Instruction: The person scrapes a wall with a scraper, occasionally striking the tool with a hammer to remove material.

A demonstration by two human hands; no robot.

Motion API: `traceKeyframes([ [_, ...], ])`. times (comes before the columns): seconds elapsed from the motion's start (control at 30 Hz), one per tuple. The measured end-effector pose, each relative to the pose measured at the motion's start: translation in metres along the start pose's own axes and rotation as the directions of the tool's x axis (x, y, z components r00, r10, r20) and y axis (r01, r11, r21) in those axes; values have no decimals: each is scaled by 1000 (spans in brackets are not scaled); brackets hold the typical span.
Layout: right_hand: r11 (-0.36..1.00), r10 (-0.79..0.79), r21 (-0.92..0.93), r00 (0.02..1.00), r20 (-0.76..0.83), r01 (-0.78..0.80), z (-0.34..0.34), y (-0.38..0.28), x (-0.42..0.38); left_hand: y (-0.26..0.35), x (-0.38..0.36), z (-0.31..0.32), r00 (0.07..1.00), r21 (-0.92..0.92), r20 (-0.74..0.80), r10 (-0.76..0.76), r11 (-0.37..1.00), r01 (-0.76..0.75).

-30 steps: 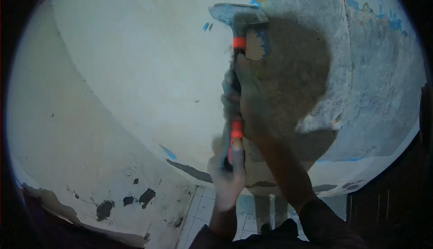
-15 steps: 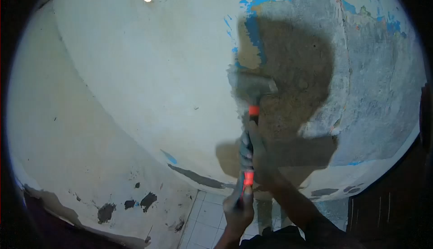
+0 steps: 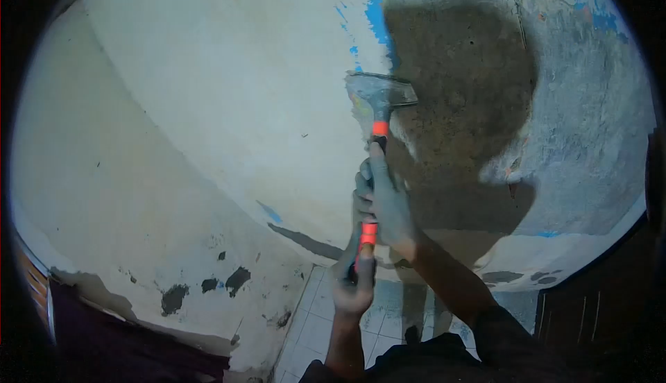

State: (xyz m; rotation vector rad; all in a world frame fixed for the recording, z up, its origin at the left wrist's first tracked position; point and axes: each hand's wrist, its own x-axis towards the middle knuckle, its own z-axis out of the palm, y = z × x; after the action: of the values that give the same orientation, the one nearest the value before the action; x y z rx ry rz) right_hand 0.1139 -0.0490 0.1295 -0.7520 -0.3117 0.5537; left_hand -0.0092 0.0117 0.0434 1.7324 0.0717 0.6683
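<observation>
Up on the wall (image 3: 208, 98), at the left edge of its bare grey patch (image 3: 479, 98), the broad head of my scraper (image 3: 381, 95) stands just above and beyond both my hands. My right hand (image 3: 392, 199) is closed around the upper part of the handle, its fingers curled about the left side and one digit stretched along the shaft toward the red collar (image 3: 380, 128) below the head. Lower down, my left hand (image 3: 352, 286) is wrapped around the handle's end, just under a red band (image 3: 369, 232), so the tool runs up through both grips. It stands nearly upright, its top leaning slightly right. The head is grey and dusty-looking, flaring wide from a narrow neck; its long upper edge slopes down toward the right, and I cannot tell whether all of that edge touches the surface. The handle is black with bright red sections. Blue paint (image 3: 374, 15) shows in ragged flecks above the head, along the patch's upper left corner, and a dark shadow (image 3: 461, 71) falls across the grey just right of the tool.
</observation>
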Motion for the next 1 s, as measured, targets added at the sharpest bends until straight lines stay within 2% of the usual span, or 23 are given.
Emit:
traceKeyframes([
  [0.07, 1000, -23, -7, 1000, 1, 23, -16, -2, -2, 0, -1, 17, 998, 49, -30, 51, 998, -50],
  [0.13, 999, 37, -21, 999, -2, -37, -20, -12, -9, 4, 3, 30, 985, 133, -65, 157, 980, -147],
  [0.2, 998, 17, -61, 1000, -19, -18, -11, -26, 3, 19, 8, 35, 996, -28, -93, 1, 1000, -4],
  [0.33, 999, 53, -3, 997, -54, -54, -7, -17, -3, 18, 3, 20, 997, -117, -49, -52, 992, 46],
  [0.4, 997, -40, -64, 999, -22, 38, -16, -15, -1, -3, 5, 23, 997, -21, -52, 48, 999, -49],
  [0.43, 1000, 1, -27, 1000, -14, -1, -16, -15, -4, -5, 6, 23, 991, 86, -7, 131, 988, -130],
  [0.47, 999, -26, -40, 999, -21, 25, -14, -21, 0, -8, 13, 28, 989, 67, 7, 149, 986, -149],
  [0.53, 982, -164, -101, 986, -10, 162, 7, -38, 11, 4, 35, 32, 945, 83, -49, 323, 944, -319],
  [0.57, 983, -160, -97, 987, -14, 158, 21, -51, 18, 15, 51, 27, 981, 47, -58, 185, 982, -183],
  [0.63, 958, -282, -19, 950, 131, 287, 46, -83, 30, 68, 73, 17, 987, 67, -45, 154, 986, -150],
  [0.67, 954, -292, -28, 948, 128, 298, 47, -84, 30, 82, 80, 17, 990, 74, -36, 136, 988, -133],
  [0.73, 967, -250, -37, 966, 70, 253, 49, -76, 26, 60, 72, 14, 987, 85, 4, 159, 984, -159],
  [0.77, 958, -271, -88, 962, 29, 272, 39, -64, 23, 41, 66, 11, 984, 107, 36, 174, 978, -177],
  [0.8, 963, -260, -62, 965, 29, 261, 20, -46, 20, 13, 57, 15, 982, 114, 18, 190, 975, -191],
  [0.83, 995, -100, -6, 989, -109, 100, 16, -35, 12, 13, 40, 15, 987, 149, 37, 155, 976, -159],
  [0.87, 991, -127, -51, 986, -112, 121, 3, -18, 6, -14, 28, 18, 985, 74, 28, 169, 983, -170],
  [0.9, 985, -151, -96, 982, -113, 140, -12, -2, 3, -21, 12, 17, 996, 63, 36, 84, 994, -86],
  [0.93, 985, -153, -100, 982, -113, 142, -22, 6, 1, -22, 6, 15, 996, 59, 36, 86, 994, -88],
  [1.0, 1000, -17, -19, 997, -81, 16, -29, 14, -4, -19, -4, 10, 994, 86, 87, -65, 995, 57],
])
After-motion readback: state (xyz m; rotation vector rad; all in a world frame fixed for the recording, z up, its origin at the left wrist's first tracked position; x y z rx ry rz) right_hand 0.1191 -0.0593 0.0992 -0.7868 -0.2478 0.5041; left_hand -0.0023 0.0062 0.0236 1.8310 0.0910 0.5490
